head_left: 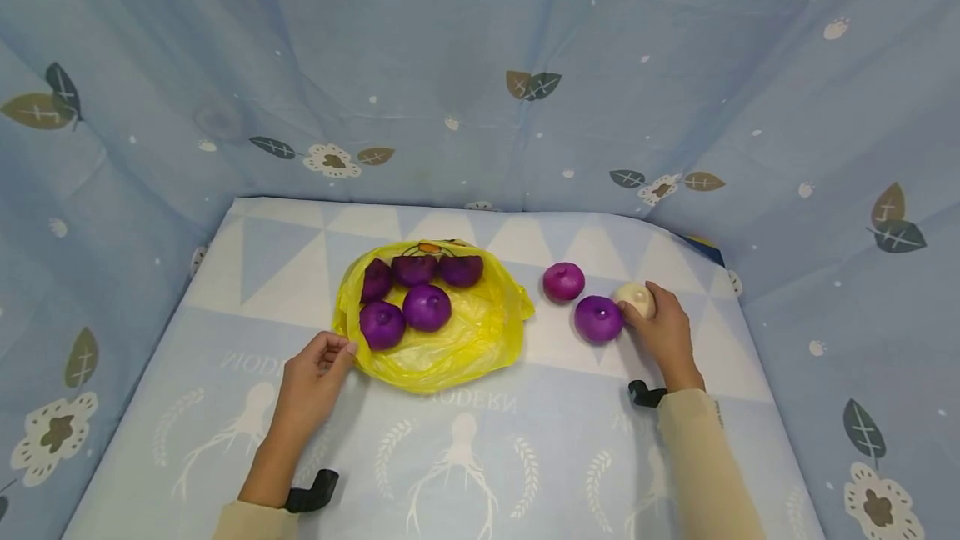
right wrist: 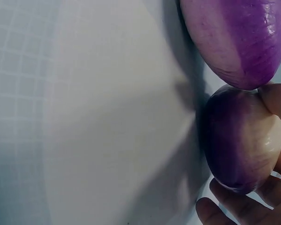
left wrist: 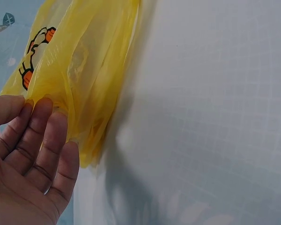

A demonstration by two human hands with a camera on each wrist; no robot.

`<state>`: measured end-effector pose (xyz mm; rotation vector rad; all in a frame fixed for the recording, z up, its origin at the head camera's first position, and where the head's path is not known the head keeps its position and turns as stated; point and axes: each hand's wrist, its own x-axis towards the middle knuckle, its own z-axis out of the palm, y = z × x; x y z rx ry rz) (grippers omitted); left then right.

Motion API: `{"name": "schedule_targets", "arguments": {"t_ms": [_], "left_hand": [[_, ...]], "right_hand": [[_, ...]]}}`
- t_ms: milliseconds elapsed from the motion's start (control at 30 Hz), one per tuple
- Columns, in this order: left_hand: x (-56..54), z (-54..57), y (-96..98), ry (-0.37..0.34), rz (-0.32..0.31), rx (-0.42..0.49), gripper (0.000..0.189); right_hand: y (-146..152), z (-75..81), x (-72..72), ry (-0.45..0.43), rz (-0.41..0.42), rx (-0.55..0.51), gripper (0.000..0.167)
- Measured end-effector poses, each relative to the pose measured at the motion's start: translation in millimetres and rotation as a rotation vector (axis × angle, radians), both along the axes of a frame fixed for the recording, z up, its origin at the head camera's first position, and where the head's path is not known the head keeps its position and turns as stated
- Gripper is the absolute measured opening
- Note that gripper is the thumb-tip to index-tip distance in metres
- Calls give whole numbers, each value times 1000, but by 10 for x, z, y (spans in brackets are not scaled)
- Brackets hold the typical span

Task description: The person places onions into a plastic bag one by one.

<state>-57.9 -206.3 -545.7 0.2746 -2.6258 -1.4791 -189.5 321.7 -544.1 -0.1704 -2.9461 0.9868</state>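
Note:
A yellow plastic bag (head_left: 465, 348) lies with its mouth open, and several purple turnips (head_left: 427, 307) sit inside toward its left and back. My left hand (head_left: 317, 377) pinches the bag's front-left rim between thumb and fingers; the left wrist view shows the fingertips on the gathered plastic (left wrist: 91, 70). On the right, my right hand (head_left: 666, 332) grips a purple-and-white turnip (right wrist: 239, 140), its pale side (head_left: 635, 297) facing up in the head view. Just left of it lies another purple turnip (head_left: 598, 319), with a smaller magenta one (head_left: 563, 282) behind.
A pale blue and white patterned cloth (head_left: 465, 457) covers the table. Blue printed curtains (head_left: 450, 90) surround the back and sides. A dark blue and yellow item (head_left: 702, 248) shows at the back right edge. Black camera mounts (head_left: 313, 492) sit on both wrists.

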Motion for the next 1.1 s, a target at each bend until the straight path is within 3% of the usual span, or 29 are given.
{"name": "schedule_targets", "arguments": {"t_ms": [533,1100], "left_hand": [[5,-16,-7,2,0,-6,26],[6,-21,-15,-2,3,2,28]], "right_hand": [[-67,-31,98,14,-64,-23,77],[-95,-164,177,91,-96,-32,81]]}}
